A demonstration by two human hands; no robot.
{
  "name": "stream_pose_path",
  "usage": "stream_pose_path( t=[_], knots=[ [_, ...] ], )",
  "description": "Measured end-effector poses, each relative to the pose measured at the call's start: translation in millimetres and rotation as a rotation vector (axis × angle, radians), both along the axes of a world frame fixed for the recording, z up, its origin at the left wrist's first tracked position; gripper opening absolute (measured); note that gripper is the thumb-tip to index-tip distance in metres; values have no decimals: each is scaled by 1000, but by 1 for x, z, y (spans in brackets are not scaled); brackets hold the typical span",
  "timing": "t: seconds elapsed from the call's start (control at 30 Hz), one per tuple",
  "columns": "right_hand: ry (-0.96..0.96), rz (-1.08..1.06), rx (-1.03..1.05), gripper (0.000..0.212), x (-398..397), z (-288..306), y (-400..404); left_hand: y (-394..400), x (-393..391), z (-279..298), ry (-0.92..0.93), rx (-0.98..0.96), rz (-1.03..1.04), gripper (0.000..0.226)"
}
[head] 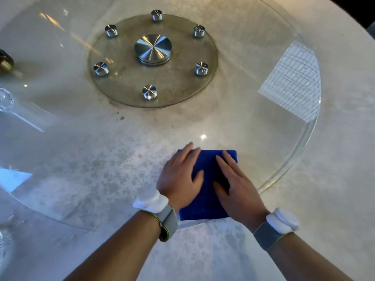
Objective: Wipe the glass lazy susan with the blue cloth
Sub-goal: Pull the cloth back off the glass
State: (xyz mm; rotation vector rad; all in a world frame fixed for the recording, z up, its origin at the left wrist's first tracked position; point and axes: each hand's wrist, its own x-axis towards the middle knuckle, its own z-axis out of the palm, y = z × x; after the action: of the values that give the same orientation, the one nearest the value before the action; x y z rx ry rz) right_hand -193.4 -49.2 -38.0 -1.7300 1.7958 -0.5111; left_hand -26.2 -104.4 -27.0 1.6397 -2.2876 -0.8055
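Both of my hands lie flat, palms down, on one folded square blue cloth (207,197) in the lower centre of the frame. My left hand (179,179) covers the cloth's left edge, fingers spread and reaching past its upper left corner; its outline is blurred. My right hand (235,185) presses the cloth's right half, fingers together and pointing toward the top of the frame. Neither hand pinches or grips anything.

Each wrist carries one grey fabric strap with a white rounded block on it: left wrist band (162,213), right wrist band (278,226). Count: two. No writing can be read on either.

The cloth rests on the near rim area of the large round clear glass lazy susan (294,159), whose curved edge runs down the right side of the frame. The glass sits above a pale mottled stone table (334,199).

Under the glass, upper centre, is one smaller round glass base disc (125,82). At its middle stands one large brushed-steel round hub (153,48). Six small steel cylindrical studs (149,91) ring the hub.

A bright gridded reflection (292,84) lies on the glass at the right. At the left edge, a brass-coloured object (6,61) and a clear glass object (6,99) are cut off; I cannot identify them.

No containers, brands or labels are visible.
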Motion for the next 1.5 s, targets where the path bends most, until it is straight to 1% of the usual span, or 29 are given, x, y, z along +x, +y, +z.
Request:
stream_pose_path(
  t=[0.03,0.1,0.13,0.2,0.3,0.43,0.5,0.6,0.73,0.8,0.87,0.93,1.07,1.13,1.2,1.33,1.43,1.5],
  knots=[
    [-23,-73,-11,65,-4,5,3,-7,6,5,26,-4,51,59],
    [-10,-228,-36,61,-10,15,9,-19,17,12,50,32,173,58],
    [-2,-296,-13,57,-12,19,9,-22,22,15,52,72,236,57],
    [5,-392,124,47,-16,26,4,-27,30,19,33,170,338,56],
    [-14,-430,309,32,-21,29,-2,-18,35,24,-20,310,406,50],
    [-224,-515,418,17,-19,22,-7,-1,35,20,-13,371,467,44],
    [-257,-528,431,13,-14,20,-10,2,34,19,6,393,508,40],
    [-232,-502,396,15,-6,21,-13,1,32,18,34,418,517,17],
    [-224,-454,273,12,-1,33,-6,7,32,24,136,418,484,9],
    [-306,-440,256,13,-2,40,3,15,33,30,223,419,477,8],
    [-464,-440,259,13,-5,45,13,24,35,36,340,447,488,7],
    [-582,-451,256,12,-10,52,25,37,35,39,450,494,496,7],
    [-655,-497,244,13,-23,59,55,72,32,35,631,644,541,5],
    [-687,-533,273,13,-31,57,72,90,29,29,683,717,559,5],
    [-716,-583,304,13,-43,54,93,111,20,23,696,779,536,3],
    [-739,-638,354,12,-60,45,118,139,4,14,690,864,514,8],
    [-751,-659,399,14,-69,36,127,145,-4,7,627,874,503,7],
    [-713,-642,453,16,-76,28,130,146,-8,2,571,873,536,8]
  ],
)
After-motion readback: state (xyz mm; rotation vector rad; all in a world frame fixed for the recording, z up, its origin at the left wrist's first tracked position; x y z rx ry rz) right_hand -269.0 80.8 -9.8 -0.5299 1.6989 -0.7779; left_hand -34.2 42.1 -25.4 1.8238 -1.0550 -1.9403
